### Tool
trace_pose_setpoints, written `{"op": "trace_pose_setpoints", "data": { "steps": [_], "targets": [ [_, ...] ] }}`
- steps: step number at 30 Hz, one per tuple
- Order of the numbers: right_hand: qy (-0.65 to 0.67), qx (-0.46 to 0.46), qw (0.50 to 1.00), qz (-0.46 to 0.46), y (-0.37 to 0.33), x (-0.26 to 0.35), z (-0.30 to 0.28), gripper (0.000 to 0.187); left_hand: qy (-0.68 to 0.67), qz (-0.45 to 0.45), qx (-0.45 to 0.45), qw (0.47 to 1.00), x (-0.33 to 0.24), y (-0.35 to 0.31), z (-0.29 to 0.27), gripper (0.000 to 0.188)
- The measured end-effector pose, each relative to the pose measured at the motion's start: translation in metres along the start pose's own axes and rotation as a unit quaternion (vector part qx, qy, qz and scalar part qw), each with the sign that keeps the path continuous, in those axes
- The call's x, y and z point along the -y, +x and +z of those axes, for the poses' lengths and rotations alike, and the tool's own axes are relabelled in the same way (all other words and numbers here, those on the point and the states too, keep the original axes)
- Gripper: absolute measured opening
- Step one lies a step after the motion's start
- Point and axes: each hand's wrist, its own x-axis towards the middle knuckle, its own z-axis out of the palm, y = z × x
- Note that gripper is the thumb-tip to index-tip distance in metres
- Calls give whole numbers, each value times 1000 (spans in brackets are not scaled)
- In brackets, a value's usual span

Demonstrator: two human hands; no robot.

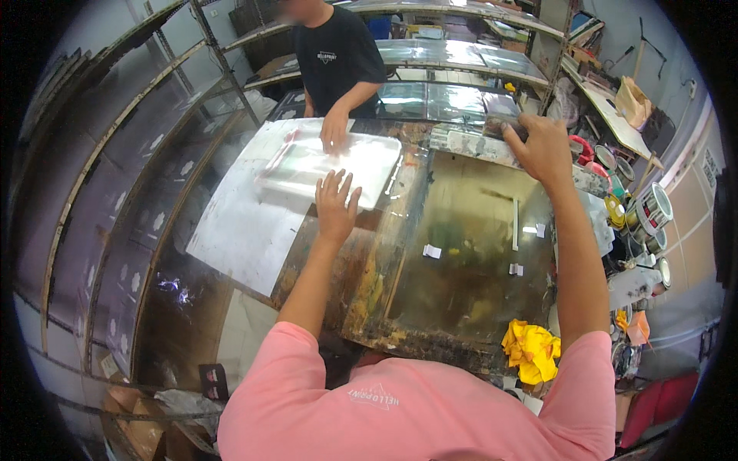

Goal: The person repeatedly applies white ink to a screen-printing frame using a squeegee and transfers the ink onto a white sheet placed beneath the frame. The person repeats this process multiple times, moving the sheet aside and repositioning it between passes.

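Observation:
A stack of clear, shiny plastic sheets [369, 157] lies toward the far left of the stained worktable. My left hand [336, 206] is open, its fingers spread flat on the stack's near edge. Across from it, a co-worker's hand [335, 129] reaches onto the same stack. My right hand [544, 146] curls round a dark block [503, 127] at the far right end of a pale, paint-marked bar [469, 144]; part of its grip is hidden. Between my arms lies a framed, murky glass-like panel [469, 223], with small white pieces [432, 251] on it.
Large white paper [246, 230] lies partly under the stack. A crumpled yellow cloth [531, 351] sits at the near right corner. Paint cans [653, 209] crowd the right side. Metal drying racks [146, 192] stand at the left, and shelves [461, 55] behind the co-worker [338, 61].

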Motion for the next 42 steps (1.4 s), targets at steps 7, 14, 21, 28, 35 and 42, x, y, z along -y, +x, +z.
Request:
{"op": "trace_pose_setpoints", "data": {
  "steps": [7,14,21,28,35,42],
  "targets": [
    [33,24,999,6,-1,-3,-1,50,-31,5,32,999,-22,-12,1,42],
    [50,19,998,15,-5,-5,0,50,-32,-146,115,982,-67,-107,-13,41],
    [63,-4,998,5,-1,-5,-3,50,-47,-116,11,992,-55,-58,-18,38],
    [37,20,999,18,-4,-4,1,51,81,-90,198,973,-1,-2,31,61],
    [45,7,999,5,-5,-4,2,50,143,-100,262,949,22,-21,58,62],
    [31,-13,999,1,-3,-5,8,50,72,-166,249,951,30,14,46,52]
  ]
}}
